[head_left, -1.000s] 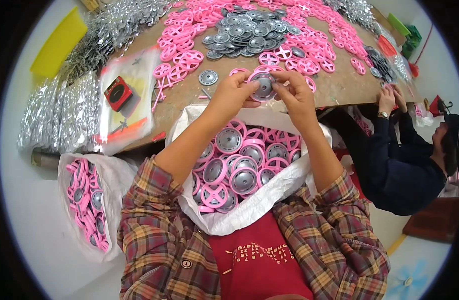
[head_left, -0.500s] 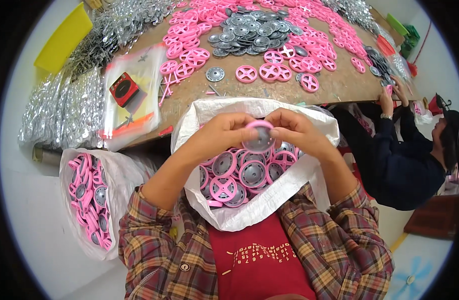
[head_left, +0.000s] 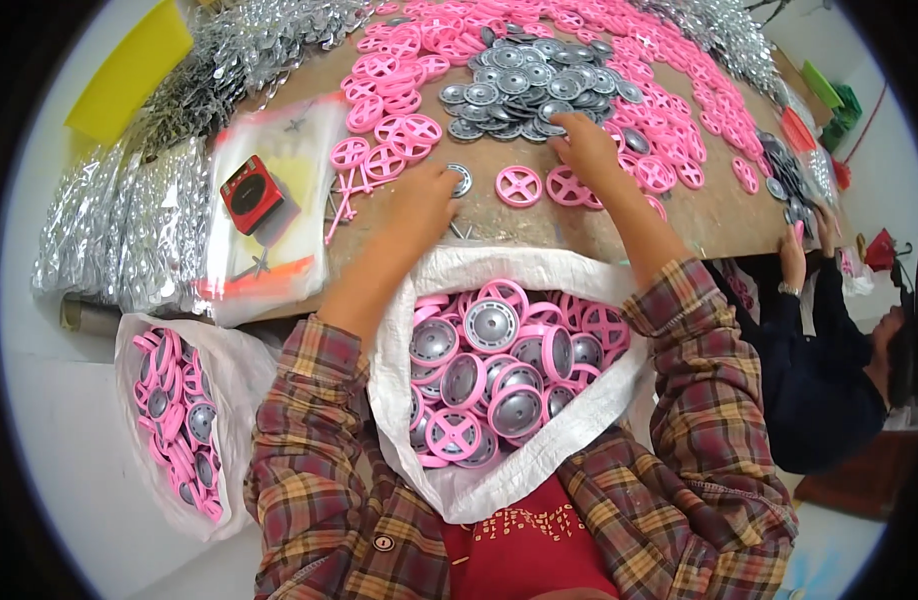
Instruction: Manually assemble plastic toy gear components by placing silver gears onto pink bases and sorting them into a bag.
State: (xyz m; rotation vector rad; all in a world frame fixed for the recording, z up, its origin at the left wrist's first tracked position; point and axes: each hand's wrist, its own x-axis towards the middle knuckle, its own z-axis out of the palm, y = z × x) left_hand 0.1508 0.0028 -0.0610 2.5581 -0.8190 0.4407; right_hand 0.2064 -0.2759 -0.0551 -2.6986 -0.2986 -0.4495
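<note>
My left hand (head_left: 425, 203) is on the near side of the table, its bent fingers closed at the left edge of a lone grey plastic disc (head_left: 462, 180). Farther away on the right, my right hand (head_left: 589, 152) reaches to the near edge of a heap of grey discs (head_left: 529, 75), thumb and forefinger apart. Pink spoked rings (head_left: 519, 186) lie below the heap. In front of me, a white woven sack (head_left: 509, 478) gapes wide. It is full of pink wheels (head_left: 491, 325), many with grey discs set in them.
A second white sack (head_left: 237, 375) of wheels stands at left. Clear plastic bags (head_left: 309, 150) and a red box-shaped device (head_left: 252, 193) lie on the table (head_left: 479, 230). Silver packets (head_left: 119, 220) line its left side. Pink rings surround the heap; a co-worker (head_left: 819, 350) sits at right.
Both hands have left the pink wheel with the grey disc that they held over the sack. They have moved forward and apart onto the table. The view has shifted slightly.
</note>
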